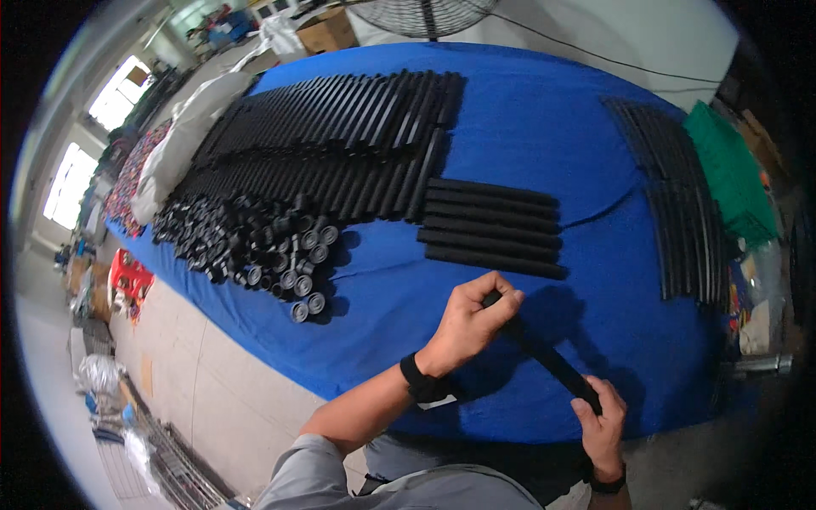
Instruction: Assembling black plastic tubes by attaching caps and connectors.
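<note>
A black tube (551,360) slants between my two hands above the near side of the blue-covered table. My left hand (478,316) is closed round its upper end, thumb at the tip. Lower down and to the right, my right hand (603,425) grips the other end. Just beyond my left hand, several black tubes (493,228) lie side by side on the cloth. To their left is a heap of small black round caps (246,242). Whether a cap sits on the held tube's end is hidden by my fingers.
Rows of black tubes (331,119) cover the table's far left. More thin black tubes (680,204) lie at the right edge, beside a green bin (729,174). A white sack (183,140) rests along the left edge. Behind the table stands a fan (425,17).
</note>
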### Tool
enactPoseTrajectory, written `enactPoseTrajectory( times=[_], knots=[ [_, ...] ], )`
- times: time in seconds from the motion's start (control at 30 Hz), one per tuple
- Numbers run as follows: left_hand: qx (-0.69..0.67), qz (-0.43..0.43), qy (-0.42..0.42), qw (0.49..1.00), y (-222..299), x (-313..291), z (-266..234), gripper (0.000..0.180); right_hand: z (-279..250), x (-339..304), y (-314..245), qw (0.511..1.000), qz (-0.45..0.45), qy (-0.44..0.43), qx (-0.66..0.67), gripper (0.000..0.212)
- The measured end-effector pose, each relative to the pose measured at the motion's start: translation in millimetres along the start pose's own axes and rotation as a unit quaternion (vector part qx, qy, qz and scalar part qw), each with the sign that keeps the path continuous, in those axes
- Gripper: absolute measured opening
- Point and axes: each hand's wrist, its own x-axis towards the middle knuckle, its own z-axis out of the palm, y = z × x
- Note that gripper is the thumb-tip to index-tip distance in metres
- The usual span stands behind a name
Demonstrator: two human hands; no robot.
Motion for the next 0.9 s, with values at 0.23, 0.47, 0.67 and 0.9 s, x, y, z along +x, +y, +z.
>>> enactPoseTrajectory(
  times=[0.23, 0.47, 0.67, 0.9],
  knots=[
    [-0.059, -0.051, -0.053, 0.996, -36.6, 33.3, 26.5, 0.022, -13.6, -15.1, -1.1, 0.997, 0.049, 0.055, -0.034, 0.031],
    [-0.037, -0.060, -0.083, 0.994, -39.1, 32.1, 18.6, 0.023, -19.1, -17.0, 8.9, 0.992, 0.119, 0.019, 0.026, 0.031],
    [-0.086, -0.037, -0.080, 0.992, -43.5, 33.1, 14.7, 0.024, -18.4, -16.1, 8.9, 0.956, 0.204, -0.071, 0.200, 0.036],
    [-0.049, -0.052, -0.071, 0.995, -45.0, 30.7, 16.6, 0.028, 4.2, 1.5, -5.8, 0.981, -0.081, 0.007, -0.177, 0.046]
  ],
)
